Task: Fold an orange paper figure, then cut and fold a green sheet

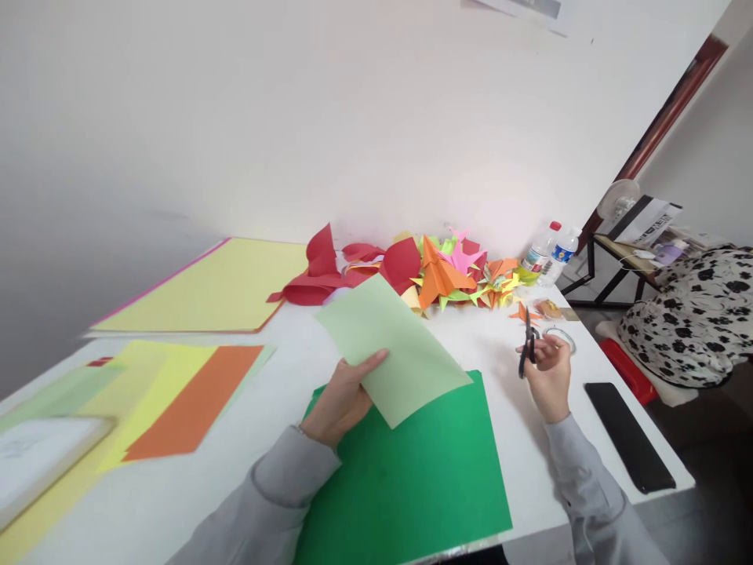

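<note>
My left hand (343, 400) pinches a pale green sheet of paper (397, 349) by its lower left edge, thumb on top. The sheet is held up, tilted, over a larger dark green sheet (417, 479) lying at the table's front. At the right, my right hand (548, 378) grips a pair of black-handled scissors (528, 345), blades pointing up and away from me. The scissors are apart from the paper. How far the fingers go through the handle loops is hard to make out.
Orange and yellow sheets (191, 404) and a white block (47, 455) lie left. Behind are large yellow sheets (212, 286), folded paper shapes (438, 275) and two bottles (547, 255). A tape roll (560, 339) and black phone-like slab (629, 435) lie right. A person in patterned cloth (700, 318) is beyond.
</note>
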`<control>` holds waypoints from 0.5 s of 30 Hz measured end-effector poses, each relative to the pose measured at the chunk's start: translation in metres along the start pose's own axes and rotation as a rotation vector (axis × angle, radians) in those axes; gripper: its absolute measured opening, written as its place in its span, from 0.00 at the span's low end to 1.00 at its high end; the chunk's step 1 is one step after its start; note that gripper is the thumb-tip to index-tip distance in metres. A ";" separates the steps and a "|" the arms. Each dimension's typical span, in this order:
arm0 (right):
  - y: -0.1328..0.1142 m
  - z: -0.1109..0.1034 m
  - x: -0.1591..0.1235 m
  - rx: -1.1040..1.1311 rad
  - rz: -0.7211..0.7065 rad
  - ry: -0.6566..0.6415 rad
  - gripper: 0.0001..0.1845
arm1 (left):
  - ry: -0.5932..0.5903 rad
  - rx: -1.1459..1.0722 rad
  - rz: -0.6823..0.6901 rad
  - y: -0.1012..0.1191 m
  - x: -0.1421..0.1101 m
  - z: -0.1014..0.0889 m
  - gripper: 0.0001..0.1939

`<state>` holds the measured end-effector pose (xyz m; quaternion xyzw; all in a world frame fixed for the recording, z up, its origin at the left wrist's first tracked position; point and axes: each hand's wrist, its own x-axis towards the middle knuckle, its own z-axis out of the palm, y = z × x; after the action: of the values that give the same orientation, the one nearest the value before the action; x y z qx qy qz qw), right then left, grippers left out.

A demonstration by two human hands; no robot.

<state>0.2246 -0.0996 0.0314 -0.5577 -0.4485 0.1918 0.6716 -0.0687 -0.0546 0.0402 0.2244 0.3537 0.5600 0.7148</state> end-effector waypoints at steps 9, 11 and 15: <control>-0.013 0.040 -0.022 0.747 0.532 -0.665 0.23 | 0.173 -0.089 -0.103 -0.002 0.014 -0.005 0.17; -0.008 0.041 -0.033 0.796 0.559 -0.790 0.24 | 0.205 -0.092 -0.129 -0.001 0.016 -0.007 0.16; -0.015 0.038 -0.047 0.955 0.578 -0.933 0.30 | 0.259 -0.069 -0.082 -0.001 0.017 -0.007 0.16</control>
<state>0.1652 -0.1181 0.0262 -0.1603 -0.3904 0.7541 0.5032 -0.0711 -0.0387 0.0311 0.1107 0.4324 0.5664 0.6928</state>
